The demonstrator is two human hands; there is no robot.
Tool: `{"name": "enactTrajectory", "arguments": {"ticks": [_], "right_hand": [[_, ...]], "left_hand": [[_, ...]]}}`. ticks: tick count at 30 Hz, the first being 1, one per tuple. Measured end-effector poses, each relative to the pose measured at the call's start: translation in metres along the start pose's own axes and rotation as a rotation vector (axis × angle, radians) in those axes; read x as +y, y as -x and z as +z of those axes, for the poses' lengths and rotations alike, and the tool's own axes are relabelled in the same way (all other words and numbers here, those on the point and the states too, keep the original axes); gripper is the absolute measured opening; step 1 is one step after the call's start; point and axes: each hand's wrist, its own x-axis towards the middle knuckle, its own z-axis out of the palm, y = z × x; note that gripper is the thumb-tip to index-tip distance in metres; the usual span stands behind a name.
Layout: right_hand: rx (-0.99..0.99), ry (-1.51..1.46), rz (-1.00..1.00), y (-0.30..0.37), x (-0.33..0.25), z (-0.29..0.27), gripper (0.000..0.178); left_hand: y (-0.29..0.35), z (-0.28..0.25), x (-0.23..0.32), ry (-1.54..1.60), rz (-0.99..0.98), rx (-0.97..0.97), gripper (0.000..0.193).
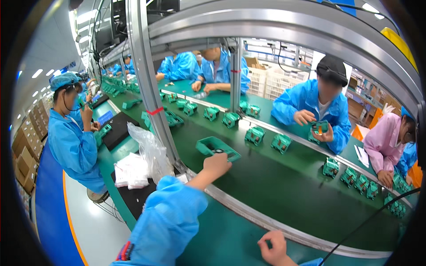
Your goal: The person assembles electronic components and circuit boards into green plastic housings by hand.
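Green housing: the open, tray-like green housing (213, 144) lay over the dark green belt (284, 190), on it or just above (contact could not be told).
Left hand: the left hand (216, 165) gripped the housing's near end, with a small black round part (218, 151) just beyond the fingers.
Right hand: the right hand (274, 249) was near the metal rail (248, 210), fingers loosely curled around a gap, nothing visible in them.
Metal post: left of the housing, the upright metal post (141, 66), banded with red tape (155, 111), hid part of the belt and some green parts behind it.
Plastic bag: a clear plastic bag (151, 148) and white packets (132, 170) lay beside the post's foot.
Green assemblies: beyond the housing, green assemblies (255, 135) stood in a spaced row.
Co-worker: across the belt, a person in blue (295, 103) held another assembly (319, 127).
Overhead beam: a metal beam (284, 23) crossed above (bent by the lens), and a black cable (368, 218) slanted across the lower right.
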Motion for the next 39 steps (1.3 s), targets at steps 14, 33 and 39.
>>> {"name": "enactTrajectory", "arguments": {"ticks": [14, 33, 39], "right_hand": [[-0.205, 0.395, 0.134, -0.010, -0.037, -0.052, 0.008], [-0.565, 0.610, 0.370, -0.020, -0.035, -0.040, 0.007], [-0.479, 0.537, 0.342, -0.021, -0.029, -0.036, 0.010]], "left_hand": [[0.291, 0.024, 0.063, 0.205, 0.794, -0.119, 0.017], [0.303, 0.032, 0.061, 0.288, 0.737, -0.131, 0.020], [0.301, 0.031, 0.063, 0.294, 0.735, -0.127, 0.021]]}}
